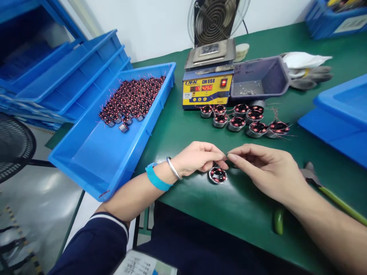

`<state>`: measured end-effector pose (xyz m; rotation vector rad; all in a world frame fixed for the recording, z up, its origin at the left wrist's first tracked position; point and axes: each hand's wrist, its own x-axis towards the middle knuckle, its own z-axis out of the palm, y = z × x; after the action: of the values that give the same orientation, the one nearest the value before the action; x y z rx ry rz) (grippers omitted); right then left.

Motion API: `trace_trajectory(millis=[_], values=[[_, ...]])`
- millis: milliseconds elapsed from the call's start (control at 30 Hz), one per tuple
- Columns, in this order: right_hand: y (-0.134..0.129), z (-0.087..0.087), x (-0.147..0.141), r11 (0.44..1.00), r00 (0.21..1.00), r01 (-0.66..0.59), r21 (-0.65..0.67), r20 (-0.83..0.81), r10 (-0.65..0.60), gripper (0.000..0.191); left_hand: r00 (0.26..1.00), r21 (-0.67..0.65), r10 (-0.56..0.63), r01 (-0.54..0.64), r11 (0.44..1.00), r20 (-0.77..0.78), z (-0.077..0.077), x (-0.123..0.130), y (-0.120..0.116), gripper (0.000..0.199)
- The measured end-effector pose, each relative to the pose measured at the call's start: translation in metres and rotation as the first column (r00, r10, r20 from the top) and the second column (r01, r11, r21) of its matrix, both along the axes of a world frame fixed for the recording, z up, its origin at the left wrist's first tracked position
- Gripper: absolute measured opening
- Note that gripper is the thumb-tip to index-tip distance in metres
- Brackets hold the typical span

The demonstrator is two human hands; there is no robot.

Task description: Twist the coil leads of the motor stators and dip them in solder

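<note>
A small wound motor stator (218, 175), a metal ring with dark inner parts and copper coils, sits at the green table's front. My left hand (202, 156) is just above it, thumb and fingers pinched together on its thin copper lead wires. Close to those fingertips, my right hand (265, 168) pinches the wire too, thumb against forefinger. The wire between the hands is very thin and mostly covered by fingers. Pliers with green handles (341, 201) lie beneath and beside my right forearm, partly hidden.
Several stators (236, 123) stand behind my hands. Further back are a yellow solder pot unit (207, 88) with a lit display, a grey bin (259, 78), gloves (311, 76) and a fan (215, 19). A blue tray (94, 152) of stators is left; another blue bin (344, 110) is right.
</note>
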<state>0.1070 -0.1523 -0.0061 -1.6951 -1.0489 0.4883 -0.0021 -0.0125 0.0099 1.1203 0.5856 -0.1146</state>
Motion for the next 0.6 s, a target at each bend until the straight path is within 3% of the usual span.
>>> trace_trajectory(millis=[267, 600], values=[[-0.0019, 0.0019, -0.0051, 0.994, 0.932, -0.014, 0.109, 0.362, -0.026, 0.016, 0.999, -0.003, -0.028, 0.028, 1.0, 0.028, -0.0008, 0.0002, 0.0012, 0.02], [-0.002, -0.0028, -0.0009, 0.991, 0.914, -0.112, 0.072, 0.398, 0.074, 0.015, 1.0, 0.1, -0.003, 0.002, 0.995, 0.006, 0.0002, -0.0015, -0.0006, 0.025]])
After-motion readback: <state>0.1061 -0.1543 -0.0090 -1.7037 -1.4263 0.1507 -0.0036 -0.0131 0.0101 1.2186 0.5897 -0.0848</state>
